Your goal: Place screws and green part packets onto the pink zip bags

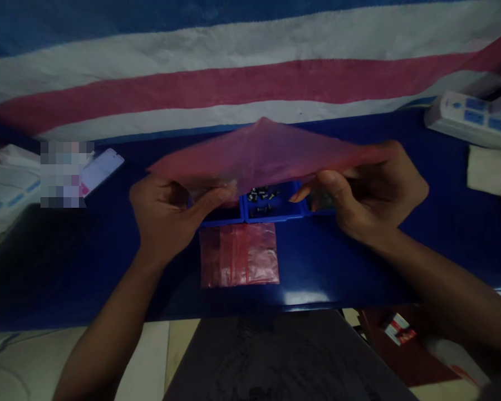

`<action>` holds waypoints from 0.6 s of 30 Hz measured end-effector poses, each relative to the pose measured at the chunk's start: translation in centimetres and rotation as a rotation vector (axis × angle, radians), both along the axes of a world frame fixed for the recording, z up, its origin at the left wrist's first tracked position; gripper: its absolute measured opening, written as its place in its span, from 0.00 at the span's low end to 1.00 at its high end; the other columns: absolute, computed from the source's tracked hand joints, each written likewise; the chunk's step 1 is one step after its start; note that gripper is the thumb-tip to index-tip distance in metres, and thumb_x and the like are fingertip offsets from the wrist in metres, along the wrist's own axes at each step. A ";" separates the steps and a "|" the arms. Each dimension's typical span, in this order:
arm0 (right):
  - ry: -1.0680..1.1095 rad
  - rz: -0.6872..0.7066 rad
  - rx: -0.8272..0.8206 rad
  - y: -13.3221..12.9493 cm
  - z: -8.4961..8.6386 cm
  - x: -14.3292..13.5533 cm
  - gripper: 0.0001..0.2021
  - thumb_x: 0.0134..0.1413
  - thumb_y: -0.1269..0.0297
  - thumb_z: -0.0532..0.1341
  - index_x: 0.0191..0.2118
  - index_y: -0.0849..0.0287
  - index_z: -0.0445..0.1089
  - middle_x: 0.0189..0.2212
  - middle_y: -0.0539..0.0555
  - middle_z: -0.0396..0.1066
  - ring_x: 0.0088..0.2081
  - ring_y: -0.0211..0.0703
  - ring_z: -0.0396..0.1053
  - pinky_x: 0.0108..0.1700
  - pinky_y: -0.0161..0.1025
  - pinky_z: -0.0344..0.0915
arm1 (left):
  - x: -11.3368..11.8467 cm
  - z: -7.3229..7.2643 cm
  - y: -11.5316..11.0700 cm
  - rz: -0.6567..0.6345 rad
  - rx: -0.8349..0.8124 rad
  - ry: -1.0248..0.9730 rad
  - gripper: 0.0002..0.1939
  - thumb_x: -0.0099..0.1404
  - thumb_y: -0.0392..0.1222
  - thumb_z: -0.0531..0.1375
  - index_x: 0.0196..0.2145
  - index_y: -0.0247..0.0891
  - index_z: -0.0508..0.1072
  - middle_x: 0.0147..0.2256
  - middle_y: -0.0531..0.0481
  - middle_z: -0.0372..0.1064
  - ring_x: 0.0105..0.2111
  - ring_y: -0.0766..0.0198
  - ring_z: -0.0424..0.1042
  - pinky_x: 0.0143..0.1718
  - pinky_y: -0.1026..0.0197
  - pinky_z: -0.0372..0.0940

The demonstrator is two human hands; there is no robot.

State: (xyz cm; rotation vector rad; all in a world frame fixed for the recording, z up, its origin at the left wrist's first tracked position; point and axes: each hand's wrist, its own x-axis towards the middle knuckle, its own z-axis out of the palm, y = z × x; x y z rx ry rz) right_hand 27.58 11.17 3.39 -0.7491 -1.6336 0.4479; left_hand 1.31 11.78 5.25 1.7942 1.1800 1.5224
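Stack of small red bags [239,254]: flat on the blue table [442,234], nearest the edge, between the forearms. Left hand [165,214]: fingers pinched on the left end of a large red bag [261,153]. Bag: held above the table, long axis left to right, shared evenly by both hands. Blue tray [271,207]: directly beneath, holding dark screws [262,196]. Right hand [369,192]: clamped on the bag's right end. Power strip [470,114]: far right, well apart.

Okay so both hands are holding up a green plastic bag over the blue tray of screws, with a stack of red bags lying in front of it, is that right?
Not quite: the bag is red, not green, as the head view shows. The left hand and right hand do hold it over the blue tray of screws, with the stack of red bags in front.
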 end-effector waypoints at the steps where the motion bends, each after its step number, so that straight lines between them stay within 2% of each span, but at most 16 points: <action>1: -0.029 -0.010 0.017 -0.1 -0.3 0.2 0.03 0.68 0.69 0.67 0.42 0.52 0.76 0.28 0.45 0.81 0.21 0.37 0.76 0.19 0.35 0.68 | -0.1 -0.1 0.1 -0.008 0.044 0.029 0.10 0.55 0.39 0.80 0.33 0.45 0.84 0.30 0.60 0.80 0.29 0.65 0.79 0.30 0.63 0.75; 3: -0.055 -0.056 0.041 -0.2 -0.9 0.7 0.03 0.67 0.68 0.68 0.42 0.52 0.77 0.26 0.44 0.79 0.20 0.37 0.73 0.20 0.37 0.67 | -0.2 -0.4 0.3 -0.055 0.111 0.059 0.11 0.55 0.39 0.80 0.33 0.45 0.84 0.30 0.60 0.80 0.28 0.65 0.79 0.29 0.63 0.75; 6: -0.027 -0.174 0.066 -0.2 -1.5 1.0 0.05 0.66 0.64 0.70 0.45 0.49 0.76 0.22 0.41 0.74 0.20 0.39 0.71 0.22 0.39 0.66 | -0.1 -0.5 0.4 -0.123 0.090 0.074 0.08 0.60 0.38 0.78 0.35 0.45 0.84 0.33 0.60 0.82 0.30 0.64 0.81 0.31 0.61 0.77; 8: 0.011 -0.212 0.051 -0.2 -1.5 1.0 0.05 0.67 0.61 0.70 0.46 0.46 0.76 0.22 0.41 0.72 0.19 0.38 0.69 0.23 0.39 0.66 | 0.1 -0.2 0.1 -0.155 0.068 0.115 0.05 0.65 0.40 0.75 0.37 0.46 0.83 0.36 0.59 0.82 0.37 0.62 0.82 0.38 0.57 0.80; 9: 0.015 -0.187 0.052 -0.3 -1.4 1.0 0.05 0.67 0.60 0.69 0.46 0.46 0.76 0.24 0.42 0.74 0.22 0.40 0.72 0.25 0.40 0.71 | 0.1 0.0 -0.1 -0.147 0.090 0.163 0.04 0.68 0.43 0.73 0.37 0.47 0.82 0.38 0.59 0.82 0.42 0.60 0.83 0.44 0.53 0.81; 10: 0.003 -0.136 0.061 -0.3 -1.2 1.0 0.05 0.68 0.59 0.68 0.47 0.46 0.76 0.28 0.43 0.78 0.26 0.43 0.78 0.30 0.43 0.77 | 0.1 0.2 -0.3 -0.120 0.136 0.224 0.06 0.71 0.47 0.71 0.36 0.47 0.81 0.40 0.59 0.83 0.49 0.57 0.81 0.50 0.49 0.80; 12: -0.084 -0.029 0.075 -0.5 -0.8 1.0 0.07 0.69 0.61 0.67 0.50 0.46 0.77 0.44 0.50 0.84 0.44 0.52 0.84 0.46 0.53 0.84 | -0.2 0.3 -0.8 -0.024 0.247 0.345 0.10 0.75 0.53 0.66 0.35 0.49 0.79 0.46 0.60 0.83 0.59 0.51 0.76 0.58 0.42 0.77; 14: -0.198 0.033 0.146 -0.4 -0.7 1.0 0.11 0.66 0.69 0.67 0.51 0.46 0.77 0.59 0.52 0.79 0.57 0.56 0.80 0.55 0.58 0.82 | -0.8 0.0 -1.2 0.096 0.371 0.429 0.13 0.79 0.53 0.61 0.35 0.52 0.78 0.53 0.62 0.81 0.63 0.49 0.73 0.59 0.38 0.76; 16: -0.239 0.019 0.283 -0.1 -1.0 0.9 0.16 0.61 0.79 0.67 0.47 0.48 0.77 0.67 0.50 0.71 0.61 0.54 0.77 0.54 0.51 0.84 | -1.4 -0.4 -1.3 0.206 0.520 0.523 0.17 0.81 0.54 0.56 0.35 0.53 0.79 0.55 0.65 0.79 0.62 0.47 0.74 0.59 0.33 0.73; 18: -0.220 0.012 0.432 0.2 -1.2 0.7 0.16 0.59 0.84 0.66 0.43 0.52 0.77 0.69 0.50 0.69 0.62 0.51 0.77 0.54 0.43 0.84 | -1.9 -0.8 -1.1 0.292 0.673 0.599 0.20 0.82 0.56 0.53 0.35 0.51 0.78 0.56 0.64 0.79 0.59 0.47 0.76 0.59 0.30 0.71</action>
